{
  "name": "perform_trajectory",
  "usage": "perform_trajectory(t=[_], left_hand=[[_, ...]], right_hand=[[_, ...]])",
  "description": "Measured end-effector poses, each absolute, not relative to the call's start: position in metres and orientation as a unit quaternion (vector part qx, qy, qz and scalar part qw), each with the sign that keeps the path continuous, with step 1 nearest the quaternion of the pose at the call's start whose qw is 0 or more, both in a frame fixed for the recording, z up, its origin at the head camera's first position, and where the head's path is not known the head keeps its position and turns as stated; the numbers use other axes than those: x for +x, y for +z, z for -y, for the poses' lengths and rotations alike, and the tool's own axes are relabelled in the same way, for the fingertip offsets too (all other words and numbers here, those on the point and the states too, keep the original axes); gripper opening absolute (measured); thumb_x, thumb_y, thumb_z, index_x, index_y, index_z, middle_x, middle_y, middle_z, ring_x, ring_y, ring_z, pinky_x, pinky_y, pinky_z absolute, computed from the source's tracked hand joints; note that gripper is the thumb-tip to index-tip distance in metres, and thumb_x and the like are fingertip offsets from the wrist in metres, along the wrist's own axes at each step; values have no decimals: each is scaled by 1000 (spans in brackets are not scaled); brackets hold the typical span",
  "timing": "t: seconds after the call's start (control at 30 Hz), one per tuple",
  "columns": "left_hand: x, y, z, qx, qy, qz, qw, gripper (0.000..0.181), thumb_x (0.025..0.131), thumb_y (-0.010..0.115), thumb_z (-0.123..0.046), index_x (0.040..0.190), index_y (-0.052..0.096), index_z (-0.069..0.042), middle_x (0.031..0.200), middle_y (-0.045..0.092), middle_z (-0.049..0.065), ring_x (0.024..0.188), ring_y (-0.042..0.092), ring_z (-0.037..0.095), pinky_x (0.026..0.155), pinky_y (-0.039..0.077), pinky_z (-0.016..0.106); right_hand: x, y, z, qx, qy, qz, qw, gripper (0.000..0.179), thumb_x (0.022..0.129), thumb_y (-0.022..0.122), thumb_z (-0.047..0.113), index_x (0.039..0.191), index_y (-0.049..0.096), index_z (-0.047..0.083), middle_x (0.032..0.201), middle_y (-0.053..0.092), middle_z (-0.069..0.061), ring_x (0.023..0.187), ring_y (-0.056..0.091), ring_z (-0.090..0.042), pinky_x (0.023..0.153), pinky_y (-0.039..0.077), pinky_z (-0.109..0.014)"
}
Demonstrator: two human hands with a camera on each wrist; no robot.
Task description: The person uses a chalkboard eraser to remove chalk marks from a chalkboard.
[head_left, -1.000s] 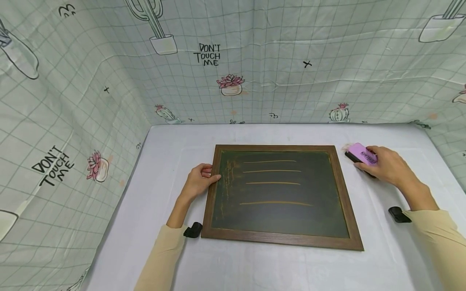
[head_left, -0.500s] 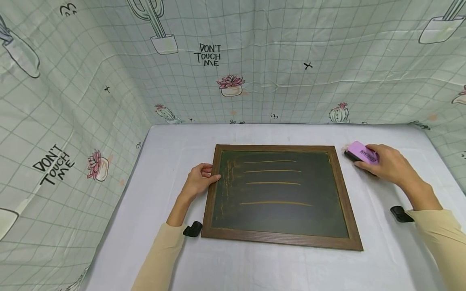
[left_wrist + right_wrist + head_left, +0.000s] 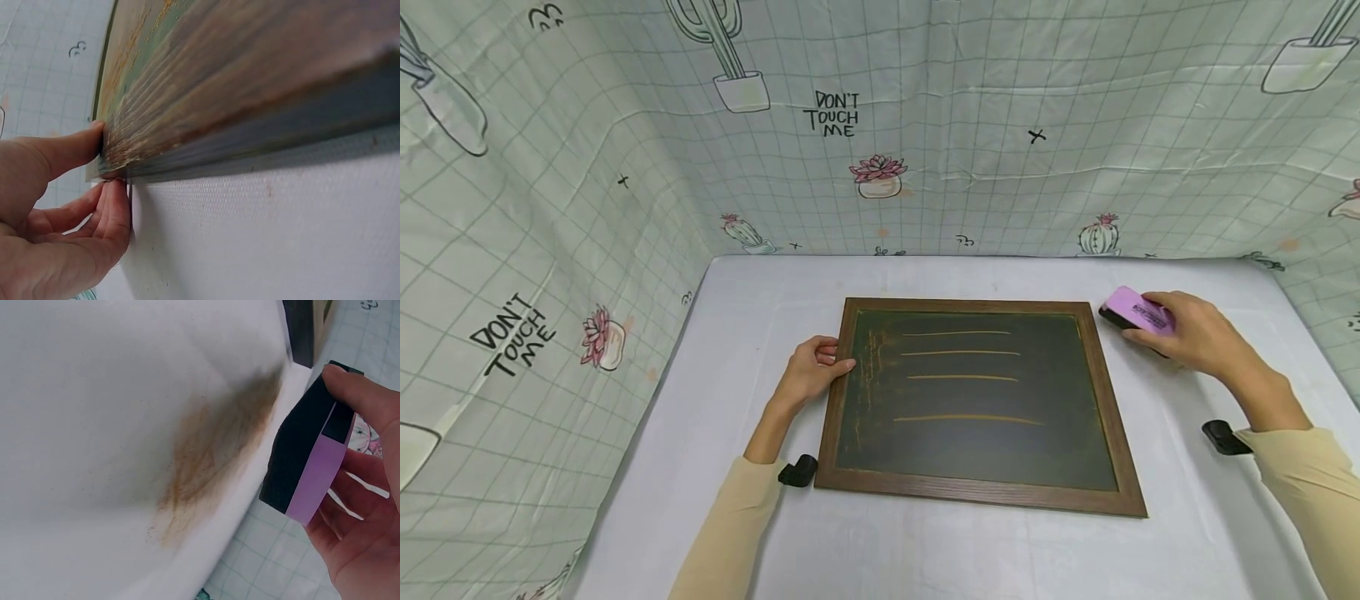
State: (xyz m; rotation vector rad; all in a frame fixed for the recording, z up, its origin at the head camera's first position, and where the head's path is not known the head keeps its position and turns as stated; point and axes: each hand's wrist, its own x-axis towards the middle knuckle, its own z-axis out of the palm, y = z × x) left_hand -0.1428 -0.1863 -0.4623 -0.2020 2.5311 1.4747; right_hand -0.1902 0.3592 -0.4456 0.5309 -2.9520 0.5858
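A framed chalkboard with several yellow chalk lines and smudges down its left side lies on the white table. At its left edge my left hand pinches the brown wooden frame, thumb on top and fingers against the side. My right hand grips a purple eraser with a black felt underside, right beside the board's upper right corner. In the right wrist view the eraser's felt shows, raised off the tabletop, with thumb and fingers at its two sides.
A brown chalk smear marks the white tablecloth near the eraser. Behind and to the left hangs a grid-patterned curtain with cactus drawings. Black wrist cameras sit at both sleeves.
My right hand has shifted the eraser slightly left and away from me, closer to the board's upper right corner. The left hand and the board have stayed put.
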Motion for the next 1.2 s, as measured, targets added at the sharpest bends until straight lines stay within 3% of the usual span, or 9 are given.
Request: perform_trajectory(t=[0.43, 0.73, 1.2], left_hand=[[-144, -462, 187, -67, 506, -853, 104, 53, 95, 75, -10, 140, 52, 9, 125, 56, 23, 109, 54, 32, 92, 46, 42], [-143, -462, 188, -68, 509, -852, 102, 52, 95, 75, -9, 139, 54, 9, 124, 56, 23, 109, 54, 33, 92, 46, 43], [-138, -459, 188, -61, 522, -844, 106, 51, 97, 73, -8, 140, 52, 8, 129, 54, 24, 111, 54, 35, 94, 46, 45]], right_hand=[[-192, -438, -341, 209, 205, 955, 46, 65, 78, 89, 14, 127, 59, -16, 116, 63, -35, 97, 58, -44, 79, 45, -57], [-196, -439, -324, 261, 202, 941, 67, 63, 74, 92, 12, 124, 63, -13, 112, 67, -29, 95, 61, -39, 79, 45, -53], [-203, -437, -297, 310, 214, 925, 39, 61, 80, 90, 18, 126, 64, -12, 115, 68, -26, 96, 62, -32, 77, 47, -49]])
